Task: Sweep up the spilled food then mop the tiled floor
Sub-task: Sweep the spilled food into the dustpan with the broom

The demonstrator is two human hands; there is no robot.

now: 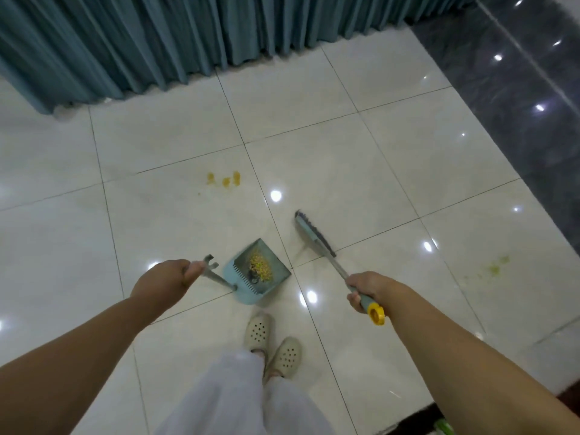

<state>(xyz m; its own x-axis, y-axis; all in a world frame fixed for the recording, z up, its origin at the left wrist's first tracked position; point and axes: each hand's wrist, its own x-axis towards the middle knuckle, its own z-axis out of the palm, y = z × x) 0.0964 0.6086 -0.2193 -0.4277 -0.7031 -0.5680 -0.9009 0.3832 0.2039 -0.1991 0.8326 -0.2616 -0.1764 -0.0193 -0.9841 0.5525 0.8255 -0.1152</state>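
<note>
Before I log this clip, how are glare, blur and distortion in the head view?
Head view: ceiling-light glare spots dot the glossy cream tiled floor, one beside the grey-bristled broom; the broom head and the teal pleated curtain edge look slightly motion-blurred; wide-angle distortion bows the grout lines; the teal plastic dustpan and its yellow crumbs stay legible.

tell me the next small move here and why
Probably slide the dustpan forward toward the orange blobs and bring the broom behind them. The pan already holds swept food, those blobs lie just ahead on the tile, and the left hand and right hand grip both handles.
</note>
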